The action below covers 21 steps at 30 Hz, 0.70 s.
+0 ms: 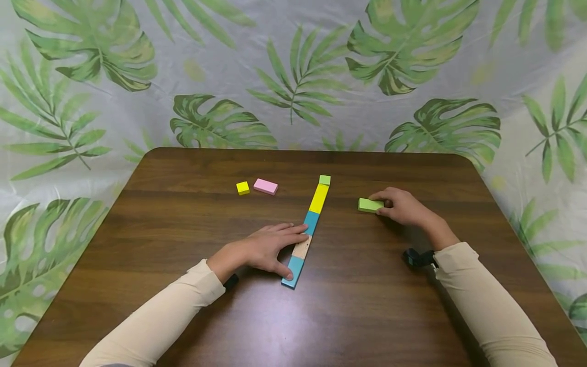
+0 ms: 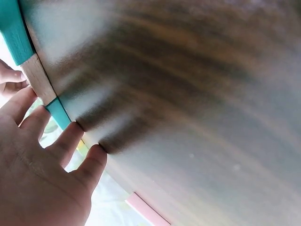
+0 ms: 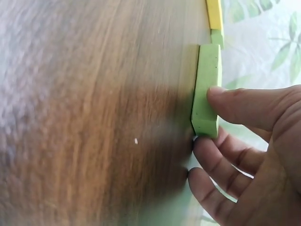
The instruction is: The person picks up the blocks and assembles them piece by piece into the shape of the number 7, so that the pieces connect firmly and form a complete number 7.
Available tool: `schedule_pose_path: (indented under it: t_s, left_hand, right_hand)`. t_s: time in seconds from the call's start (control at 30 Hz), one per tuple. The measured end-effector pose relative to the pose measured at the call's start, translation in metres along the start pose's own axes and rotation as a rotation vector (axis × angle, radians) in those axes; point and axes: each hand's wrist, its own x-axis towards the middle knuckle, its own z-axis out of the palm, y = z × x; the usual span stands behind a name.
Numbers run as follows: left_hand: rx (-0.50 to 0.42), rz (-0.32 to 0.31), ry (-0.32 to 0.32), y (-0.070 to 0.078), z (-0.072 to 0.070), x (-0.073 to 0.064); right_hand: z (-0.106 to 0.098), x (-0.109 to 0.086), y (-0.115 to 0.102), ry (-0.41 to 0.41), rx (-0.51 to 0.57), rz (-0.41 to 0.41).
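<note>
A straight row of blocks runs up the table in the head view: a near blue block (image 1: 292, 270), a plain wooden block (image 1: 301, 248), another blue block (image 1: 311, 222), a yellow block (image 1: 319, 198) and a small green cube (image 1: 324, 180) at the far end. My left hand (image 1: 270, 247) lies at the row's left side with fingers spread, thumb on the near blue block and fingertips by the wooden and second blue blocks. To the right of the row, my right hand (image 1: 402, 206) pinches a long green block (image 3: 207, 84) between thumb and fingers, close over the table.
A small yellow cube (image 1: 242, 188) and a pink block (image 1: 265, 186) lie left of the row on the brown wooden table (image 1: 183, 214). Behind the table's far edge hangs a leaf-patterned cloth (image 1: 293, 66).
</note>
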Motion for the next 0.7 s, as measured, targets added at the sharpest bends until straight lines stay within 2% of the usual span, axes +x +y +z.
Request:
schedule_pose_path:
  t_s: [0.13,0.57,0.7]
  left_hand:
    - [0.001,0.002,-0.004,0.000,-0.001,0.000]
    - [-0.006,-0.008,-0.006,0.000,0.001,-0.001]
    - [0.005,-0.008,-0.003,0.000,0.000,-0.001]
  right_hand:
    - [-0.001,0.002,0.001,-0.009,-0.006,0.036]
    - [0.000,0.005,0.005,-0.015,0.022,0.053]
    - [-0.002,0.012,0.007,-0.003,0.023,0.068]
